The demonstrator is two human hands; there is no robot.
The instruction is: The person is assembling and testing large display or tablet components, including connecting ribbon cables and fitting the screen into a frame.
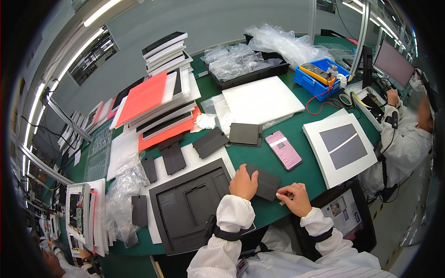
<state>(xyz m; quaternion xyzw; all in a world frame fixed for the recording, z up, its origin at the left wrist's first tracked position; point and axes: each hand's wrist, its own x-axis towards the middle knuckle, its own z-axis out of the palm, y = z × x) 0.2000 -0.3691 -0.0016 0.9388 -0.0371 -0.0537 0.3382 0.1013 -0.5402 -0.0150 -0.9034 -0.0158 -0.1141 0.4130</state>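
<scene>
My left hand [244, 183] is closed on the left side of a flat dark grey plastic cover [264, 182], tilted just above the green table. At the cover's lower right corner, the thumb and finger of my right hand [297, 199] pinch a small whitish piece [280, 196], too small to name. Left of my hands lies a large dark grey plastic housing [185, 204] with a recessed middle. Similar small covers lie beyond it, among them one cover [210, 142] and another cover [172, 157]. A squarish grey-brown plate [245, 134] rests farther back.
A lit phone [283, 150] and a white-framed display panel [340, 147] lie to the right. Stacked panels with red sheets [143, 98], white foam sheets [263, 99], a black tray of plastic bags [245, 74] and a blue bin [315, 87] stand behind. A co-worker [401, 129] sits at right.
</scene>
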